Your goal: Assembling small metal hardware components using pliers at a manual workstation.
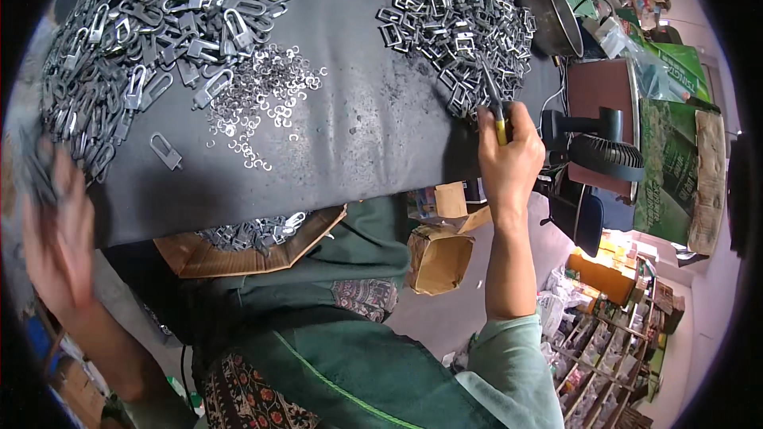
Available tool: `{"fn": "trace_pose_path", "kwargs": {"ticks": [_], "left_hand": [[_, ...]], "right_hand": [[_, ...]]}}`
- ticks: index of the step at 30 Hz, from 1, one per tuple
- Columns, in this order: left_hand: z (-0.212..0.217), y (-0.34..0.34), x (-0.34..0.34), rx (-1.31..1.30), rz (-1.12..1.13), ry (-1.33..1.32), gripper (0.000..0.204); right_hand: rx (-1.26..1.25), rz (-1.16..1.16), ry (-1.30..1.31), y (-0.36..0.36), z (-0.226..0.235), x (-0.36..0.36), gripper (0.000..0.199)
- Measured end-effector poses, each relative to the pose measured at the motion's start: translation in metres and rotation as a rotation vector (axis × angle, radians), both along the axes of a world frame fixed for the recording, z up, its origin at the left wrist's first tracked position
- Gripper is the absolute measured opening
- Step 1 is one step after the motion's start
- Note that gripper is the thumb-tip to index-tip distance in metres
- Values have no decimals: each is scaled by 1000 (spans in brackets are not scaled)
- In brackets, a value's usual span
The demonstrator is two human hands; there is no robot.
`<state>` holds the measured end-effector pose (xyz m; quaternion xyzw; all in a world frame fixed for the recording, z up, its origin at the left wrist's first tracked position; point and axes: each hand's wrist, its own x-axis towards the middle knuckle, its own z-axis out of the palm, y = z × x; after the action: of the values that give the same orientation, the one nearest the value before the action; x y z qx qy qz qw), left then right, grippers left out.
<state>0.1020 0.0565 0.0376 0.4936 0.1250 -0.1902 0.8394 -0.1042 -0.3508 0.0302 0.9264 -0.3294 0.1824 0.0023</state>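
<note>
Open dark surface (354,103) separates small rings (270,83) from metal frames (461,24). The right hand (513,160) clamps a yellow-handled tool (495,102) at the frames; I cannot tell the grip of the blurred left hand (60,230).

Pale lettering ran sideways on the green box (685,60) at the upper right; print on the green carton (666,183) just below was too blurred to read.

Right hand (513,155) gripping yellow-handled tool (501,129), left hand (62,250) (blurred), piled metal clips (187,44)
</note>
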Motion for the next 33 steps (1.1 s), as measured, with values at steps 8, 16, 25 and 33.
{"fn": "trace_pose_path", "kwargs": {"ticks": [8, 16, 25, 33], "left_hand": [[-32, -3, -100, 179, -485, 115, 49], [-26, -49, -105, 88, -932, 109, 38], [-26, -61, -111, 82, -984, 188, 25], [-32, -62, -113, 155, -965, 88, 17]], "right_hand": [[3, -102, -27, 8, -16, -1, 32], [-56, -133, 22, 11, -15, 9, 28], [247, 95, -52, 19, -4, 10, 31], [139, 197, 22, 32, -2, 19, 25]]}}
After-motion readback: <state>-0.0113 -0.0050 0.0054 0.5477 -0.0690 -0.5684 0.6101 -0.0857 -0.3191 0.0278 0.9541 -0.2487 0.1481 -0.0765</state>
